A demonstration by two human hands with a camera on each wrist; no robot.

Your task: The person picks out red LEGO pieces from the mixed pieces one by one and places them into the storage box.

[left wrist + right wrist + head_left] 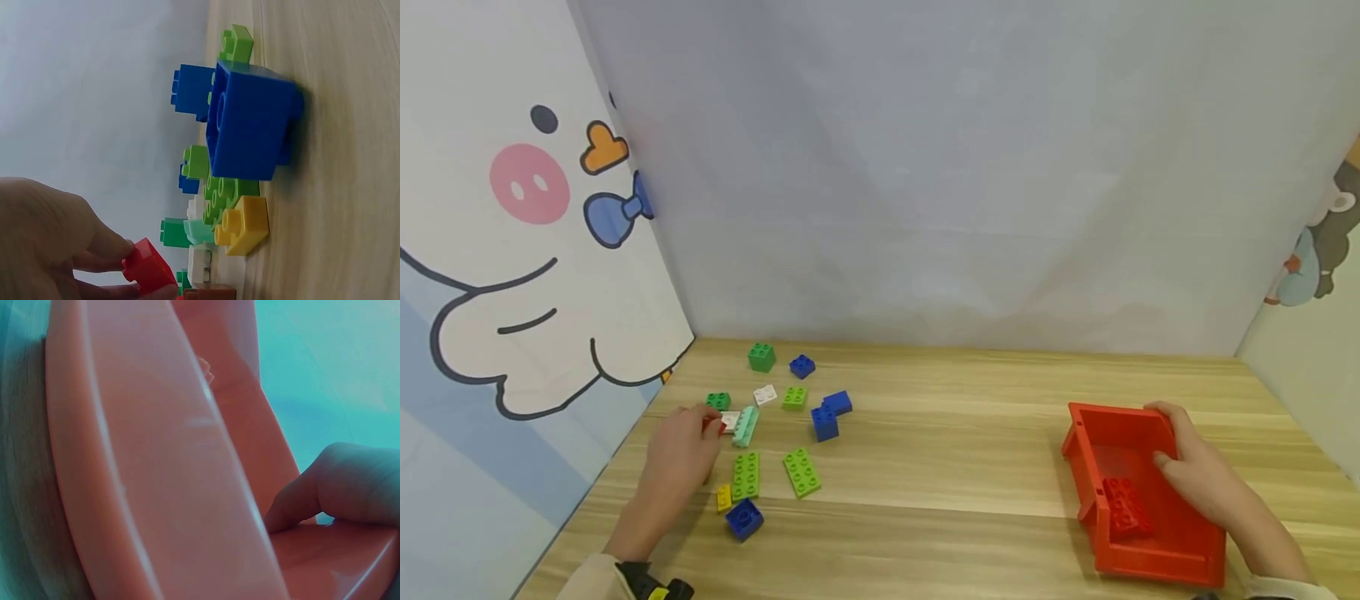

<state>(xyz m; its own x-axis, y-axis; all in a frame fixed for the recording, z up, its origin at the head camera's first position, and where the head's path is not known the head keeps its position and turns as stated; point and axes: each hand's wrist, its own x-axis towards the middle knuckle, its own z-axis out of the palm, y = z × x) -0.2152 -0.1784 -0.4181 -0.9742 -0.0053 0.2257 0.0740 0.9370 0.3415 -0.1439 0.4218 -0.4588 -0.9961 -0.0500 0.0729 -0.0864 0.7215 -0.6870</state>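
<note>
My left hand (681, 450) pinches a small red brick (149, 267) between thumb and fingers, a little above the table at the left. Close by lie a white brick (730, 422), a mint brick (746, 427) and a dark green brick (718, 402). At the right, my right hand (1206, 475) grips the right wall of a red bin (1165, 554), thumb inside and fingers over the rim. Red bricks (1123, 504) lie inside the bin, toward its left side. The right wrist view shows the bin's wall (156, 450) and the thumb hooked over its edge.
Around the left hand are spread lime green bricks (802, 472), a yellow brick (723, 497), an upturned blue brick (744, 519) and more blue bricks (824, 423). Farther back stand a green brick (762, 357) and a small blue one (802, 366). A pale curtain (955, 183) hangs behind the table.
</note>
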